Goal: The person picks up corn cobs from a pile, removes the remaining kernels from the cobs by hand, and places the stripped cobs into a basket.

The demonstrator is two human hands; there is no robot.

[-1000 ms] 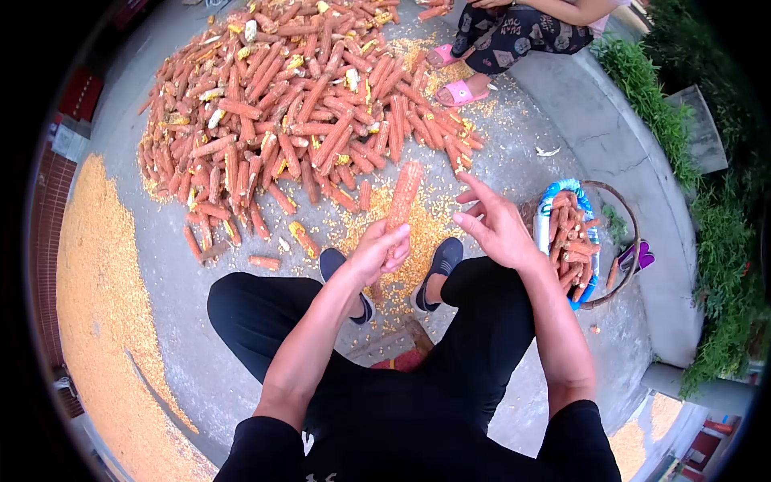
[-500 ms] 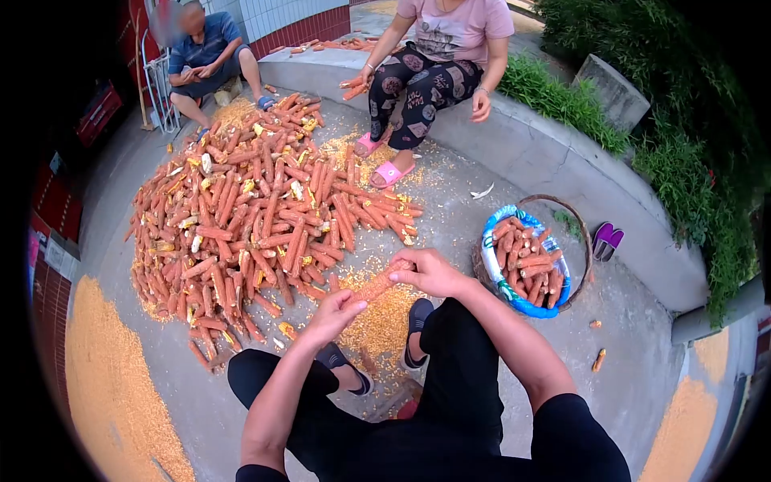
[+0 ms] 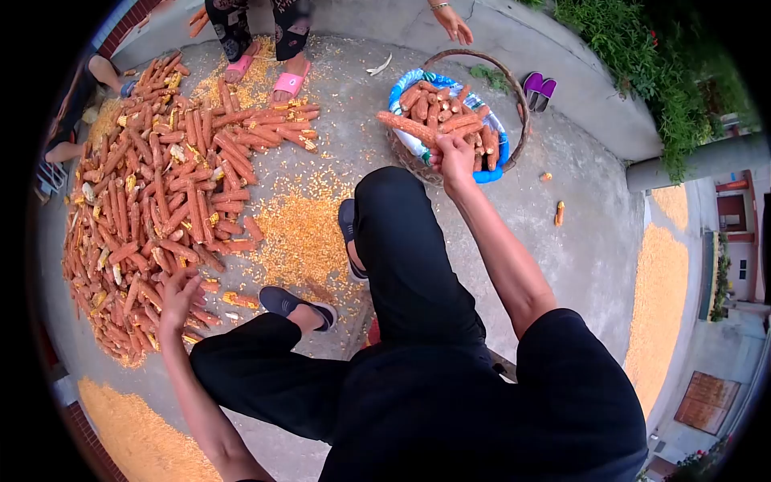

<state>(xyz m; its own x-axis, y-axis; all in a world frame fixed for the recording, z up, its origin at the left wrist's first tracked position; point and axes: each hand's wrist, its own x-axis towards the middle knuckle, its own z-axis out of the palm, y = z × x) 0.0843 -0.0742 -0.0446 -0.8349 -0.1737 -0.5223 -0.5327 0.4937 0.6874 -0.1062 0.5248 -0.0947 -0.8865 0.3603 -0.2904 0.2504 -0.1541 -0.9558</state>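
Observation:
A stripped corncob (image 3: pixel 406 126) is pinched by one end in my right hand (image 3: pixel 455 157), its other end pointing left. It is over the near rim of the basket (image 3: pixel 514 149), which has a blue patterned liner and a tall handle. Several reddish cobs (image 3: pixel 438 103) lie inside the basket. My left hand (image 3: pixel 180 299) hovers at the near edge of the cob pile (image 3: pixel 161 193), fingers apart with nothing seen in them. Close by on the ground is a cob with some yellow kernels (image 3: pixel 240 300).
Loose kernels (image 3: pixel 301 241) cover the ground by my shoes. A co-worker's hand (image 3: pixel 454 26) reaches near the basket handle; pink slippers (image 3: pixel 289 83) show that person's feet. Purple shoes (image 3: pixel 540 90) stand by the low wall. Kernels (image 3: pixel 657 297) are spread at the right.
My view has turned right. My right hand has carried the cob from in front of me to the basket. My left hand has let go of it and moved left to the pile.

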